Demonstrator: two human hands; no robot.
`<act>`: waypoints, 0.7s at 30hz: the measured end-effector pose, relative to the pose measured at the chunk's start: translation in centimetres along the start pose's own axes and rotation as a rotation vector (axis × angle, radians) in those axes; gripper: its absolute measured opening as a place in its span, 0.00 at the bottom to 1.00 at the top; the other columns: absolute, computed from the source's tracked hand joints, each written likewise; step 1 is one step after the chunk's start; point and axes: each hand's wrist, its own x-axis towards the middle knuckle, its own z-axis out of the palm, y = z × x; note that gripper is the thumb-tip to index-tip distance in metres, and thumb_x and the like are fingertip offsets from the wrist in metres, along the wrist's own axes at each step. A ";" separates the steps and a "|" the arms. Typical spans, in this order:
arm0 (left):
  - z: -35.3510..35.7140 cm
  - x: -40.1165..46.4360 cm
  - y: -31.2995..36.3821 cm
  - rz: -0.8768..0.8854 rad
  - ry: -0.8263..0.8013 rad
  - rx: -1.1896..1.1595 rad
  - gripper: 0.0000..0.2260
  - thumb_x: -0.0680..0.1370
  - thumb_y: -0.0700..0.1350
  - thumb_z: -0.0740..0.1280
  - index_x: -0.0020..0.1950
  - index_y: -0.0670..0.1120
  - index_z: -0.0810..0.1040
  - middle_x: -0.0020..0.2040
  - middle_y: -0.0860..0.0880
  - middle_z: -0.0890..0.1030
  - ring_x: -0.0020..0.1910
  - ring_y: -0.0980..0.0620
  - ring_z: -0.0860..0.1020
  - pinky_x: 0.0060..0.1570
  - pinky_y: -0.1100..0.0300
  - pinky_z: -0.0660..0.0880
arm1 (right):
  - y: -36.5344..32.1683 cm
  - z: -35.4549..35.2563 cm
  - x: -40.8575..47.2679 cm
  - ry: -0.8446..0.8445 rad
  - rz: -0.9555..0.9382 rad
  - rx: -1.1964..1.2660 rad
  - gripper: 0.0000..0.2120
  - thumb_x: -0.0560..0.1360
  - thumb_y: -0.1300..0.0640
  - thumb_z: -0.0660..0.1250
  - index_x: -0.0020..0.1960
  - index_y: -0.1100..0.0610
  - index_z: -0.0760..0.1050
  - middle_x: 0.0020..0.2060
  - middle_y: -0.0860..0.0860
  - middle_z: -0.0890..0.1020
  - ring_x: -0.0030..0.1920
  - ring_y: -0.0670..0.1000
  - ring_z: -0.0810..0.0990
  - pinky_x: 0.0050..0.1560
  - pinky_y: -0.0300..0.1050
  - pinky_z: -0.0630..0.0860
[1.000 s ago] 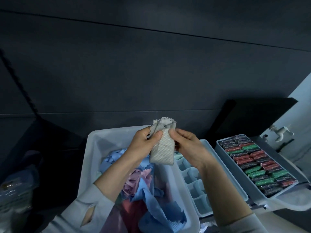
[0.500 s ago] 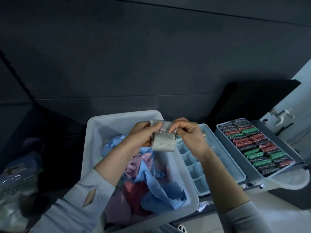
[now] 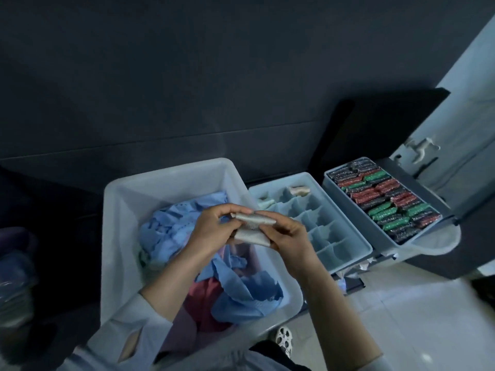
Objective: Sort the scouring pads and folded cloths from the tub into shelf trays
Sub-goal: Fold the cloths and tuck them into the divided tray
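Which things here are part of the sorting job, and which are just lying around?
Job: grey cloth held by left hand and right hand; tub; divided tray; pad tray.
Lying about: shoe; bag.

A dim stockroom or shop: shelf trays point(image 3: 345, 253) of packaged scouring pads point(image 3: 385, 202), tiled floor point(image 3: 417, 311).

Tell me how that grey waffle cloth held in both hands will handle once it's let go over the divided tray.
The grey cloth is probably floppy: it bends into folds between the left hand and right hand. It looks light. The fold will likely spring open unless tucked into a cell of the divided tray.
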 end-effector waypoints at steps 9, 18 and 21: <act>4.2 1.0 -0.5 -0.015 0.012 -0.062 0.09 0.75 0.35 0.71 0.55 0.42 0.83 0.47 0.47 0.83 0.37 0.59 0.82 0.39 0.68 0.78 | -0.7 -4.6 0.6 -0.002 0.113 0.068 0.20 0.76 0.74 0.56 0.52 0.60 0.83 0.51 0.59 0.85 0.55 0.58 0.83 0.55 0.51 0.79; 8.9 6.7 -1.3 0.377 0.172 0.601 0.16 0.72 0.37 0.74 0.59 0.47 0.82 0.56 0.50 0.82 0.52 0.53 0.81 0.55 0.66 0.74 | -0.9 -14.6 9.1 -0.069 0.009 -0.465 0.14 0.74 0.67 0.71 0.55 0.52 0.79 0.48 0.51 0.83 0.46 0.48 0.81 0.48 0.47 0.78; 8.6 9.9 -1.5 0.471 0.199 0.987 0.18 0.70 0.36 0.75 0.59 0.43 0.82 0.57 0.45 0.81 0.56 0.44 0.79 0.58 0.56 0.74 | -0.7 -16.8 13.7 -0.021 -0.095 -0.807 0.14 0.73 0.62 0.73 0.52 0.44 0.78 0.43 0.44 0.83 0.45 0.46 0.82 0.49 0.47 0.79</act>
